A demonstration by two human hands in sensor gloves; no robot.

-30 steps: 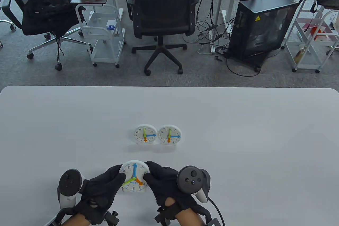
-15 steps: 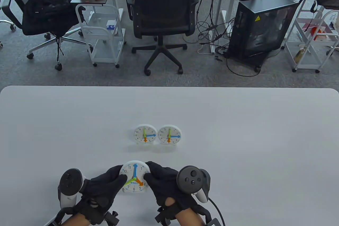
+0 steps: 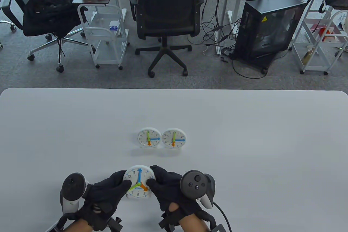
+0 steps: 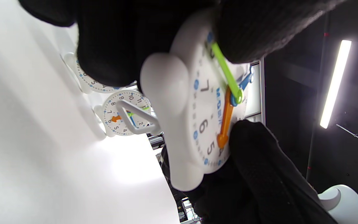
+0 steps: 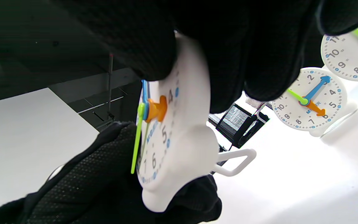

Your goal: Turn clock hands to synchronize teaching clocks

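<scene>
A white teaching clock [image 3: 138, 181] stands near the table's front edge, held between both gloved hands. Its blue hand points at 12, the green hand toward 8 and the orange hand [image 4: 225, 119] between 4 and 5. My left hand [image 3: 123, 182] grips its left rim, and a finger covers the green hand's tip [image 4: 219, 54]. My right hand [image 3: 152, 179] grips the right rim, with a fingertip [image 4: 244, 137] at the orange hand's tip. Two matching clocks [image 3: 148, 138] [image 3: 174, 138] stand side by side farther back, green at 12, blue at 3, orange at 6.
The white table [image 3: 244, 134] is bare around the clocks. Behind the far edge are office chairs [image 3: 165, 11], white carts [image 3: 106, 33] and a black computer case [image 3: 269, 25] on the floor.
The near clock has shifted very slightly to the right between the hands. Both hands keep their grip; the clock hands look about the same.
</scene>
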